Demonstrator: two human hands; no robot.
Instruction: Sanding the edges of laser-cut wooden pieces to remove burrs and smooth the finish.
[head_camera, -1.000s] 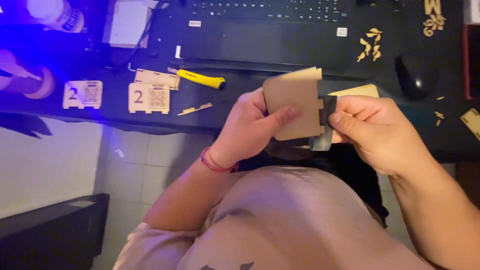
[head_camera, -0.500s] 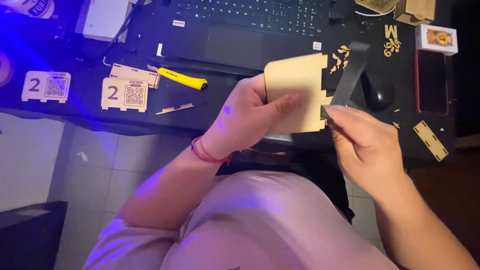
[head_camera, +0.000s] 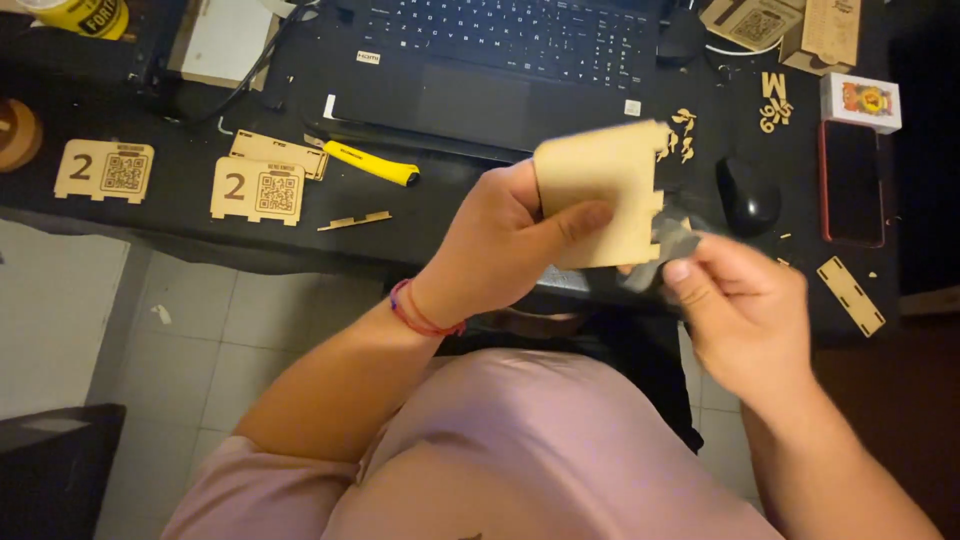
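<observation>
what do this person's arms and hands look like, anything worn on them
Both hands are bare, no gloves or rings visible. The left hand has a thin red cord bracelet at the wrist. The right hand shows nothing worn. Short pale pink sleeve on the left arm.

Tabletop (head_camera: 450, 215): laptop (head_camera: 500, 60) at rear centre; two plaques (head_camera: 258, 190) left; knife (head_camera: 370, 163) before laptop; mouse (head_camera: 750, 195), phone (head_camera: 853, 182) right

Black desk (head_camera: 450, 225), laptop (head_camera: 500, 60), mouse (head_camera: 750, 195), phone (head_camera: 852, 182)
</observation>
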